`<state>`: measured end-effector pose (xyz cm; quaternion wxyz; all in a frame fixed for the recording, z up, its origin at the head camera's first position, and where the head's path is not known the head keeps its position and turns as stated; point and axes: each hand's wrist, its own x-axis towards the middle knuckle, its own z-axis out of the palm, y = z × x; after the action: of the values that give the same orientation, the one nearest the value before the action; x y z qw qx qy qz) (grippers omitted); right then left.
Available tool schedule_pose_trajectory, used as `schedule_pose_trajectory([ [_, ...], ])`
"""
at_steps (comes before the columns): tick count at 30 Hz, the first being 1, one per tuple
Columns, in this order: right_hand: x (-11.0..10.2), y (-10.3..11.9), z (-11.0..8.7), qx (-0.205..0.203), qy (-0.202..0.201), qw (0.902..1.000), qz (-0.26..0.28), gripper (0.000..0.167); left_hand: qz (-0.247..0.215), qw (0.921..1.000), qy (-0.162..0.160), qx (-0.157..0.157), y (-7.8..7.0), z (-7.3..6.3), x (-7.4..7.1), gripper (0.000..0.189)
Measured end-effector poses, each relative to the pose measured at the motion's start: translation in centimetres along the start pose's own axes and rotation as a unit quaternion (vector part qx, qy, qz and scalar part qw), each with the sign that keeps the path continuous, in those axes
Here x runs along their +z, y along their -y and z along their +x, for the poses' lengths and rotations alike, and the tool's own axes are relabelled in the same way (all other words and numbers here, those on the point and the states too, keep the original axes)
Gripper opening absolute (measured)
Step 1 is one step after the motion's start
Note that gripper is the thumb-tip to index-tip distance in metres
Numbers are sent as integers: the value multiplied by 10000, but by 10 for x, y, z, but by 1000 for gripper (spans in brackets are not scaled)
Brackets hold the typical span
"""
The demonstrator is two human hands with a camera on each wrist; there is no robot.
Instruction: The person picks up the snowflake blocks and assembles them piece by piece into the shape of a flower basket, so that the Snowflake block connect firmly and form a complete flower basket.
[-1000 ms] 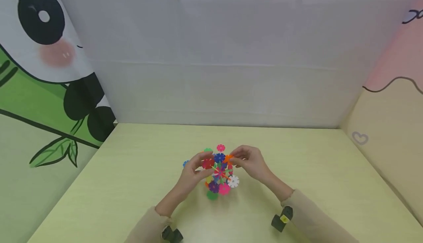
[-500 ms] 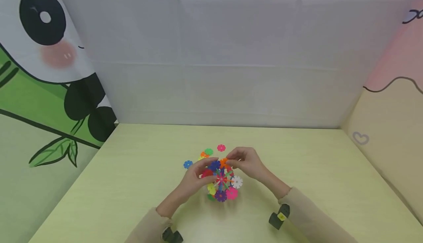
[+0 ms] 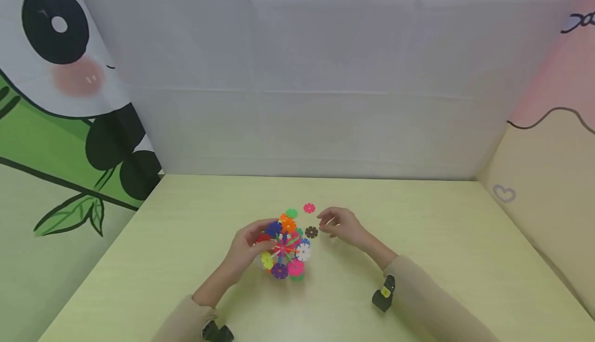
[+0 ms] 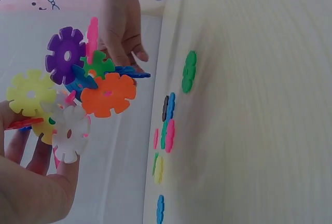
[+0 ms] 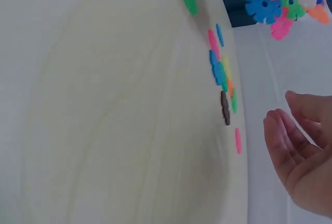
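Note:
My left hand holds a ball-like cluster of interlocked, notched plastic snowflake discs above the table, thumb at its near side. In the left wrist view the cluster shows purple, yellow, white, blue, green and orange discs, and the fingers reach in behind it. To the right of the cluster, my right hand hovers with loosely bent fingers and nothing between them; the right wrist view shows a gap between thumb and fingertips. A dark brown disc lies on the table just left of the right fingertips.
Loose discs are scattered on the pale table behind and under the cluster, among them a pink disc and a green disc. A larger green disc lies nearer. A white sheet closes off the back.
The right hand has let go of the orange disc, which stays on the cluster's upper part. My left hand has shifted left with the cluster, and the brown disc has come into sight.

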<state>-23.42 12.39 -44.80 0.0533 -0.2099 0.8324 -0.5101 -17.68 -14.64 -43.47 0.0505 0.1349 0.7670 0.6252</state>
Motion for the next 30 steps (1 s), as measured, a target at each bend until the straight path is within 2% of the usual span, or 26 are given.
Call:
schedule_pose_trajectory([
  [5, 14, -25, 17, 395, 315, 9981, -360, 31, 2, 9998, -124, -128, 3, -7, -20, 47],
  [9, 26, -33, 26, 571, 498, 9948, -679, 35, 8, 9995, -205, -233, 6, -12, -29, 48],
  [14, 33, -27, 25, 721, 565, 9894, -1124, 30, -62, 9995, -156, -283, 6, -15, -30, 49],
  [20, 31, -14, 15, 848, 485, 9855, -1388, 23, -91, 9994, -104, -318, 1, -16, -22, 48],
  [24, 22, -7, 5, 892, 309, 9876, -1255, 17, -182, 9990, -52, -413, -2, -14, -17, 48],
  [27, 15, -1, -5, 931, 66, 9923, -817, 14, -319, 9980, -12, -549, -3, -12, -15, 48],
  [30, 10, 15, -15, 751, -186, 9967, -234, 17, -433, 9971, 32, -626, -6, -11, -13, 48],
])
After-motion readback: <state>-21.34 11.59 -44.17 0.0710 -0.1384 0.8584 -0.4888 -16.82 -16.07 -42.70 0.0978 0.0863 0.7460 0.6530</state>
